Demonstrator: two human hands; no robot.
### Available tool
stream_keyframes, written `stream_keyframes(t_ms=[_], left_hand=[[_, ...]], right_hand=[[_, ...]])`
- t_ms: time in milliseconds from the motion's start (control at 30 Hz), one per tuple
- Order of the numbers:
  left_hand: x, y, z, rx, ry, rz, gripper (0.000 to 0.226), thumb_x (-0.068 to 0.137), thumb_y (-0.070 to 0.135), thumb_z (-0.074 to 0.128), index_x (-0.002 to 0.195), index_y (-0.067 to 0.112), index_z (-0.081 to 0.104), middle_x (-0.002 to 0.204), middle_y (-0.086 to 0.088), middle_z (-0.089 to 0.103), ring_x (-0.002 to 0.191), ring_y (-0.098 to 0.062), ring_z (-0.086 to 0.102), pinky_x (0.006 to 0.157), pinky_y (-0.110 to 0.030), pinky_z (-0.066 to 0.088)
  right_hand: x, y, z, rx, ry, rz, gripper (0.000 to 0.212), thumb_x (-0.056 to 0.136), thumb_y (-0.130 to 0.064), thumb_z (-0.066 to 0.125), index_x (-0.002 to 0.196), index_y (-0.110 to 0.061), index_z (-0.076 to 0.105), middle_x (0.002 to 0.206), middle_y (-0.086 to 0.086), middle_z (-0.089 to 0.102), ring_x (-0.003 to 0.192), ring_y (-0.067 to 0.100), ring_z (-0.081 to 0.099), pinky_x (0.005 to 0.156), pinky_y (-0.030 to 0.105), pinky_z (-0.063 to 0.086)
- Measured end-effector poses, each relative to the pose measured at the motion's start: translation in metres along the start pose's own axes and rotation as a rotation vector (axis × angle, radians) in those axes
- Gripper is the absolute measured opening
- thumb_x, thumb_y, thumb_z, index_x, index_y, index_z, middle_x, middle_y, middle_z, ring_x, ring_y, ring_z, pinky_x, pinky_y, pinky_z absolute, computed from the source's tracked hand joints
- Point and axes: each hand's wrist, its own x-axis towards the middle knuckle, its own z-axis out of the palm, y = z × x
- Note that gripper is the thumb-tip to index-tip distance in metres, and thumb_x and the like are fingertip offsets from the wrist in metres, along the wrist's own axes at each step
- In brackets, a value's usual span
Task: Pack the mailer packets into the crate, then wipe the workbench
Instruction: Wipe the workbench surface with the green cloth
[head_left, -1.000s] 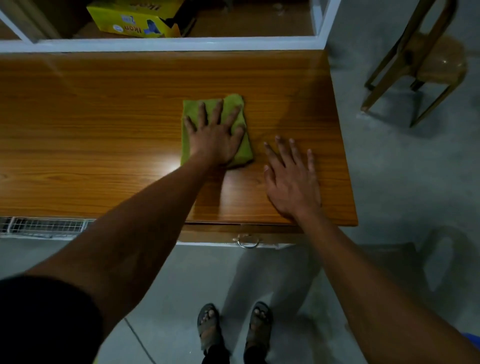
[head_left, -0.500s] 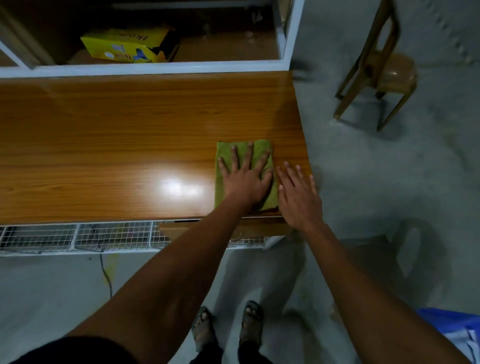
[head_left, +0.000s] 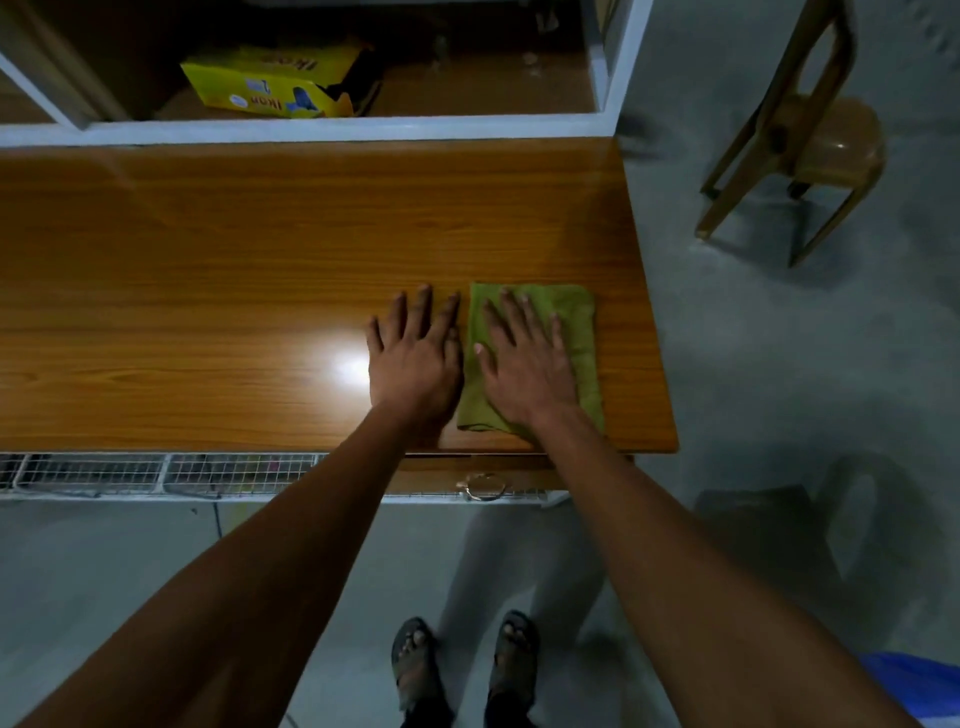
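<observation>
The right hand (head_left: 524, 364) lay flat, fingers straight, on the green cloth (head_left: 571, 332), pressing it to the bench (head_left: 208, 260), likely so the fold stayed put while wiping. The left hand (head_left: 415, 358), also flat and holding nothing, rested on bare wood just at the cloth's nine o'clock. The cloth sat near the bench's four o'clock corner, its long axis running twelve to six. No mailer packets or crate showed.

Green cloth (head_left: 576, 332) middle hidden under right hand (head_left: 524, 364). Workbench (head_left: 208, 270) cut off at left picture edge. Yellow box (head_left: 270, 83) print blurred.
</observation>
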Motion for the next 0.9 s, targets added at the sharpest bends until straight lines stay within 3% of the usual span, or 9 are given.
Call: stream_keyframes(t_ms=[133,400,567,700,900], left_hand=[[0.006,0.003,0.001,0.01,-0.015,-0.005,0.059,0.109,0.06,0.004,0.166,0.05,-0.004,0.178,0.009,-0.01,0.163,-0.028,-0.016,0.128,-0.065,-0.007],[-0.002,0.049,0.0,-0.01,-0.048,0.099,0.057,0.109,0.062,0.005,0.165,0.054,-0.005,0.178,0.008,-0.009,0.162,-0.033,-0.019,0.123,-0.072,-0.007],[0.036,0.059,0.009,0.004,-0.033,0.123,0.057,0.109,0.063,0.004,0.164,0.056,-0.006,0.177,0.01,-0.014,0.162,-0.032,-0.021,0.122,-0.074,-0.008],[0.049,0.056,0.018,0.021,-0.023,0.121,0.057,0.109,0.063,0.004,0.164,0.056,-0.008,0.177,0.01,-0.014,0.162,-0.032,-0.02,0.122,-0.075,-0.009],[0.043,0.061,0.007,-0.011,-0.036,0.106,0.057,0.109,0.063,0.004,0.165,0.055,-0.003,0.178,0.009,-0.007,0.164,-0.032,-0.014,0.123,-0.074,-0.004]], right_hand=[[0.0,0.009,0.003,-0.047,0.007,-0.003,0.068,0.109,-0.058,0.014,0.17,-0.029,0.006,0.178,-0.001,-0.006,0.163,0.021,-0.01,0.13,0.057,-0.002],[-0.08,0.042,-0.012,-0.089,-0.001,-0.006,0.066,0.11,-0.052,0.025,0.17,-0.03,0.007,0.178,-0.002,-0.003,0.164,0.022,-0.002,0.13,0.057,0.007],[0.017,0.078,-0.022,-0.07,0.006,0.05,0.066,0.108,-0.057,0.014,0.169,-0.033,0.005,0.178,-0.004,-0.003,0.164,0.02,-0.003,0.131,0.055,0.003],[0.071,0.087,-0.029,-0.081,0.027,0.117,0.066,0.108,-0.056,0.015,0.169,-0.032,0.011,0.178,-0.003,0.004,0.164,0.021,0.002,0.13,0.058,0.008],[-0.067,0.056,-0.019,-0.108,0.02,-0.017,0.066,0.109,-0.053,0.025,0.17,-0.03,0.012,0.178,0.0,0.002,0.164,0.024,0.003,0.13,0.058,0.009]])
